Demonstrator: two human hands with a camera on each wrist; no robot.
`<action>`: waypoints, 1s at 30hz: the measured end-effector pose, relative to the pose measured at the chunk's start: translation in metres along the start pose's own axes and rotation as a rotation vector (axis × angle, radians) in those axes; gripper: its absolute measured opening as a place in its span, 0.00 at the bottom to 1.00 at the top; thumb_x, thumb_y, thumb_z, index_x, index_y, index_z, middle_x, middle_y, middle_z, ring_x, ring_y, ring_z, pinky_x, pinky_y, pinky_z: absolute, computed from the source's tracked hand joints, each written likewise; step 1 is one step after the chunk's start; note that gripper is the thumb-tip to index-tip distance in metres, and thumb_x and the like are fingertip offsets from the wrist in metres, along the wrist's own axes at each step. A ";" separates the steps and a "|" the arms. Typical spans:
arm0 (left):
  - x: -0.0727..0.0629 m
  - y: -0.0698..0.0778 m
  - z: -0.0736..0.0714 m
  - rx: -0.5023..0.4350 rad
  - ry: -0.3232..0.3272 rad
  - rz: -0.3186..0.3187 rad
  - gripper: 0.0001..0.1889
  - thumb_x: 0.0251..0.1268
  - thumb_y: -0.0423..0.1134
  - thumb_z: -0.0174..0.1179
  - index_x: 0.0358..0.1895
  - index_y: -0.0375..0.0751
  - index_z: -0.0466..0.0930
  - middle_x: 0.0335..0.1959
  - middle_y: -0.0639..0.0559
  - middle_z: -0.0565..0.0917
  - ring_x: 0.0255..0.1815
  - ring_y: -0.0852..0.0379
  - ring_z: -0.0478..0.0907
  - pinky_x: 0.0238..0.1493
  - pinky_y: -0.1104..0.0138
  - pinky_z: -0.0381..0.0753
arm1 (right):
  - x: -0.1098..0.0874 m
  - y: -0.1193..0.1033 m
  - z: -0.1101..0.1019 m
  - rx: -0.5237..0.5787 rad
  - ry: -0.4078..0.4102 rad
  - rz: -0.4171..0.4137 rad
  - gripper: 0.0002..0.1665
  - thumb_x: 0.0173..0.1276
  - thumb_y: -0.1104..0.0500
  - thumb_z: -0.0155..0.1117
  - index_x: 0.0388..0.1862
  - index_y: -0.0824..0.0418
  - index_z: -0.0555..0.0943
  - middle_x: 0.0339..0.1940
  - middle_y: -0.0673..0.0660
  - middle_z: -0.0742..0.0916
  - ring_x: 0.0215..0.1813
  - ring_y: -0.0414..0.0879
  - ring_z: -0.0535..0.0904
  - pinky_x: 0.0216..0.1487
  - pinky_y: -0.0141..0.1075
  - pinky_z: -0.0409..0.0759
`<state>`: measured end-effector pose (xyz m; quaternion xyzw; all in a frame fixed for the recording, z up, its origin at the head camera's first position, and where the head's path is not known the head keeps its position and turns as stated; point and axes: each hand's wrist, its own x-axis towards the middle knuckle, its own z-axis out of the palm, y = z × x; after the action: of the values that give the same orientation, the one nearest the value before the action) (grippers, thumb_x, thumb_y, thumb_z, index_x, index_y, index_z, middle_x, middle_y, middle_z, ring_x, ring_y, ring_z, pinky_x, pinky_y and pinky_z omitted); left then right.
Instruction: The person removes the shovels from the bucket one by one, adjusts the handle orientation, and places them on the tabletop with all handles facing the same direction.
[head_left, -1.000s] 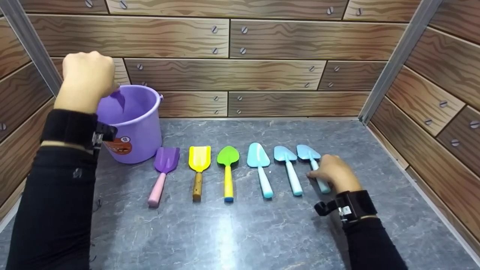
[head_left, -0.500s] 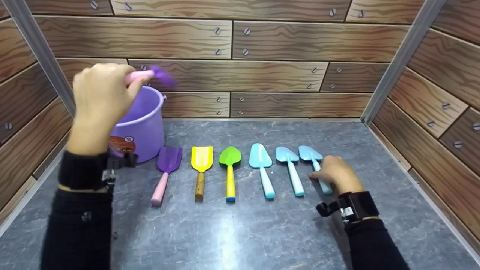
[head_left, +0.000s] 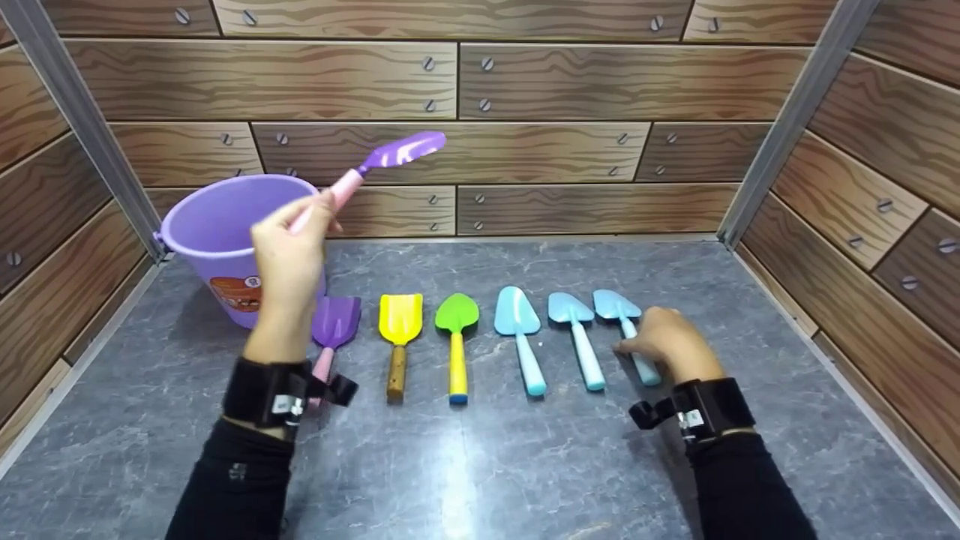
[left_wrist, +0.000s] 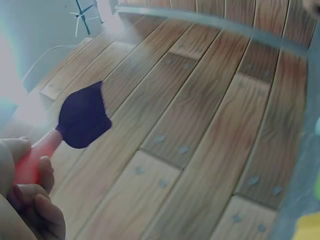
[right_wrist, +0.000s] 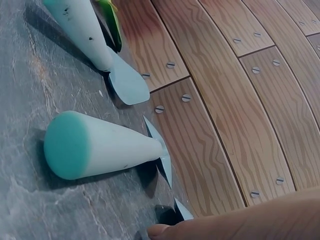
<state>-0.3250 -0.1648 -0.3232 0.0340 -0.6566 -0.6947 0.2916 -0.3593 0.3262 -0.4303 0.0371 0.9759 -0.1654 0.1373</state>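
Observation:
In the head view my left hand (head_left: 289, 240) grips the pink handle of a toy shovel with a purple blade (head_left: 405, 150). It is held up in front of the bucket, the blade pointing right. Curled fingers (left_wrist: 45, 175) wrap the handle in the left wrist view. At the right end of a row, my right hand (head_left: 671, 341) holds a light blue trowel (head_left: 616, 304) by its pale handle, which lies on the table; the hand partly hides it. The thumb (right_wrist: 165, 230) is low beside the blade in the right wrist view.
A purple bucket (head_left: 206, 232) stands at the back left. Along the grey table lie a second purple shovel (head_left: 335, 322), partly behind my left arm, a yellow shovel (head_left: 400, 319), a green trowel (head_left: 456, 311) and two more blue trowels (head_left: 516, 311). Wood-patterned walls enclose three sides.
My left hand has come out of the bucket, lifting the purple shovel, and moved right and toward me; the blade now shows fully. The right hand stays put.

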 end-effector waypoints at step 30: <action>-0.097 -0.034 0.069 0.335 -0.260 0.577 0.15 0.83 0.35 0.72 0.65 0.34 0.91 0.43 0.41 0.91 0.33 0.54 0.76 0.35 0.65 0.81 | -0.119 -0.159 0.012 0.537 0.329 -0.671 0.20 0.89 0.58 0.72 0.69 0.70 0.90 0.58 0.66 0.97 0.55 0.53 0.96 0.55 0.41 0.97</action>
<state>-0.2869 -0.0608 -0.3778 -0.1940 -0.7757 -0.4648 0.3803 -0.2611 0.1689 -0.3584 -0.2208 0.8653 -0.4398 -0.0951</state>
